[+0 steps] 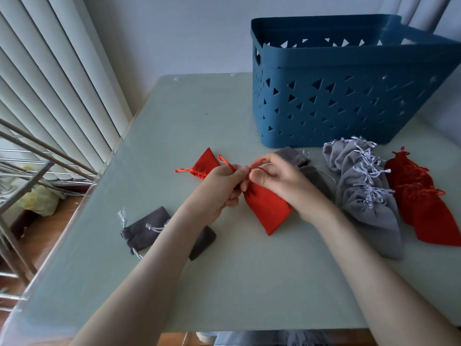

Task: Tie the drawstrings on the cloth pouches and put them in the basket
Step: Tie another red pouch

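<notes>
A red cloth pouch (pixel 268 211) lies on the table's middle with its gathered neck between my hands. My left hand (pixel 222 188) pinches one red drawstring, whose looped end sticks up to the left. My right hand (pixel 277 178) pinches the other red drawstring at the neck. A second red pouch (pixel 203 166) lies just behind my left hand. The blue perforated basket (pixel 336 96) stands at the back right; its inside is hidden from here.
A row of grey pouches (pixel 366 193) and a pile of red pouches (pixel 424 203) lie right of my hands. Dark grey pouches (pixel 144 228) lie under my left forearm; another (pixel 294 156) lies by the basket. Vertical blinds and a metal rack stand left of the table edge.
</notes>
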`<state>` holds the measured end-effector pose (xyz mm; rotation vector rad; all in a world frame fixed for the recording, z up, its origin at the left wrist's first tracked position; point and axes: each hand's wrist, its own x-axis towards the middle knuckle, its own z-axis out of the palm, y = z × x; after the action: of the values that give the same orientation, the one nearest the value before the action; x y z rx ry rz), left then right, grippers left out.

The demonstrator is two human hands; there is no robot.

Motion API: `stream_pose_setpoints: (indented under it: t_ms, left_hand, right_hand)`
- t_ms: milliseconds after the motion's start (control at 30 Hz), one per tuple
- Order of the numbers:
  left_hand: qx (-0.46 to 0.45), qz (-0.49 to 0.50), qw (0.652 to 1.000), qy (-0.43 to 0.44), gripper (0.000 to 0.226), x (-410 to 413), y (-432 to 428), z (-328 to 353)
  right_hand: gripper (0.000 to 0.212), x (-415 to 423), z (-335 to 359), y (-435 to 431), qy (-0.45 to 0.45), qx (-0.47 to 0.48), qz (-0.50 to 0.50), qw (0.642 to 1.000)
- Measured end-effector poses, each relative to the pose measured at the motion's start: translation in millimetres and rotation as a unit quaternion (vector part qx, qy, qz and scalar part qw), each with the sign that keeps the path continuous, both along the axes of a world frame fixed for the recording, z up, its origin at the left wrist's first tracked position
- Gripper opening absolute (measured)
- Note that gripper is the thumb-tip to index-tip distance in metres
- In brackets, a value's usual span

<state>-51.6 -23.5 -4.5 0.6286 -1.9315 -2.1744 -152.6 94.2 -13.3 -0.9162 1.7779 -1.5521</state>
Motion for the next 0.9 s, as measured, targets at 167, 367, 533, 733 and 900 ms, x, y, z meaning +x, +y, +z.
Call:
stream_pose_setpoints:
  t_ms: [167, 367, 533, 733, 900]
  left_hand:
    - [0.005, 0.076, 0.996, 0.045, 0.026, -1.9, -4.0, -0.3]
    - [-0.051, 0.108, 0.991, 0.053, 0.024, -3.0, -8.5, -4.6]
    - [-0.125, 0.022, 0.989, 0.076, 0.016, -0.1, -14.5, -0.5]
    - [-0.448, 0.102, 0.885, 0.067, 0.010, -2.5, -8.8, -12.9]
    - [-0.579, 0.158, 0.796, 0.080, 0.009, -5.4, -4.1, -23.7]
  right_hand:
    - [0.035, -0.3, -2.4, -1.0, -0.032, 0.004, 0.033, 0.999]
    - [0.019, 0.3, 1.0, 0.4, -0.114, 0.013, 0.054, 0.992]
    - [0.022, -2.7, 4.4, -1.8, -0.216, -0.016, -0.007, 0.976]
    - [0.019, -3.9, 3.0, -2.4, -0.179, 0.004, -0.024, 0.984]
    - [0.023, -0.5, 3.2, -2.0, -0.114, -0.002, 0.009, 0.993]
